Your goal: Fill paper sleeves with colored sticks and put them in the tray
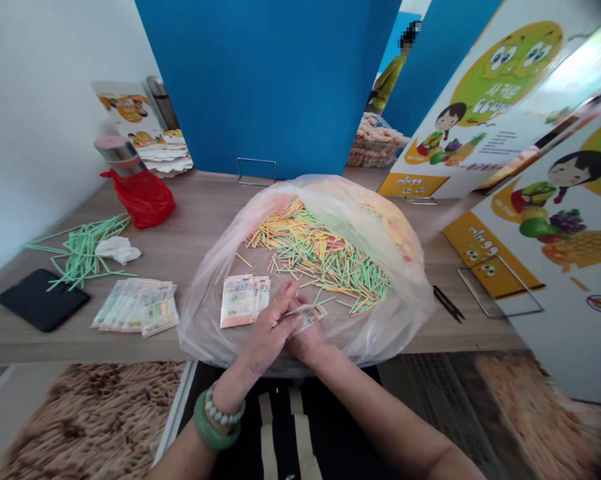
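My left hand (268, 327), with a green bangle and a beaded bracelet at the wrist, is closed on the left edge of a small printed plastic packet (311, 316). Under that packet, my right hand (306, 343) grips it from below, its fingers largely hidden. Both hands are over the near part of a large clear plastic bag (215, 263) spread on the table. Inside the bag lies a heap of thin green, yellow and pink sticks (325, 247). Left of my hands, flat printed packets (238, 301) overlap one another.
On the table (190, 193), filled packets (138, 307), a black tablet-like object (40, 300), long green sticks (88, 250), a crumpled tissue (118, 250) and a red bag (140, 197) stand left. Black tweezers (449, 304) lie right. Blue panel (270, 80) behind; a person (390, 77) beyond.
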Demonstrator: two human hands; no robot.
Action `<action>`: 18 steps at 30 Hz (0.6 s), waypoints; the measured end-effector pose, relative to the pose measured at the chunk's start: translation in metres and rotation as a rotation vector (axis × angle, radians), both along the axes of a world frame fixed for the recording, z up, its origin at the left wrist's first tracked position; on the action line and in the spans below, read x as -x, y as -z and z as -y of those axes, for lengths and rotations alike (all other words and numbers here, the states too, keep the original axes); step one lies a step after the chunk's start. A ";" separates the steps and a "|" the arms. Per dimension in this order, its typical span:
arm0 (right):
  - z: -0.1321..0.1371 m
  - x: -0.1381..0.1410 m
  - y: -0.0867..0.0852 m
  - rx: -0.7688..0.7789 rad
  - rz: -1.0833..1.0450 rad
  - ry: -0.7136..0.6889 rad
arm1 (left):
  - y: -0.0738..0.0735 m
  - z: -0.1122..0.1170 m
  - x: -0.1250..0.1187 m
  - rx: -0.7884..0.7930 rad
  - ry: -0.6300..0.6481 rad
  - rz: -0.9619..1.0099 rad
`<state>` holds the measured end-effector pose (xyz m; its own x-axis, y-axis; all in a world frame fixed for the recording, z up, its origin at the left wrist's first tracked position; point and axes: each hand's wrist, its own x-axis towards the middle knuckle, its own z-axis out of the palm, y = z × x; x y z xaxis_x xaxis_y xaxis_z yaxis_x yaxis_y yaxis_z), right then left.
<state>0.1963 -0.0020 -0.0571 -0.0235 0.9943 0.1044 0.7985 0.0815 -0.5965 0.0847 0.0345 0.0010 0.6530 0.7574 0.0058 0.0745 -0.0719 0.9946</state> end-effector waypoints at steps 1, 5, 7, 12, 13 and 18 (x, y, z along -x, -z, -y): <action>0.000 -0.004 -0.006 0.025 0.064 0.002 | -0.003 -0.001 0.002 0.038 -0.030 0.022; 0.002 -0.045 -0.034 0.122 0.251 0.103 | -0.006 -0.001 0.012 0.061 -0.129 -0.010; 0.001 -0.072 -0.043 0.209 0.375 0.184 | 0.001 0.004 0.010 -0.063 0.000 -0.099; -0.009 -0.106 -0.040 0.306 0.580 0.187 | 0.032 0.018 -0.014 -0.406 0.300 -0.259; -0.011 -0.108 -0.038 0.323 0.593 0.194 | 0.037 0.019 -0.018 -0.440 0.314 -0.281; -0.016 -0.110 -0.030 0.324 0.590 0.210 | 0.050 0.012 -0.024 -0.485 0.357 -0.281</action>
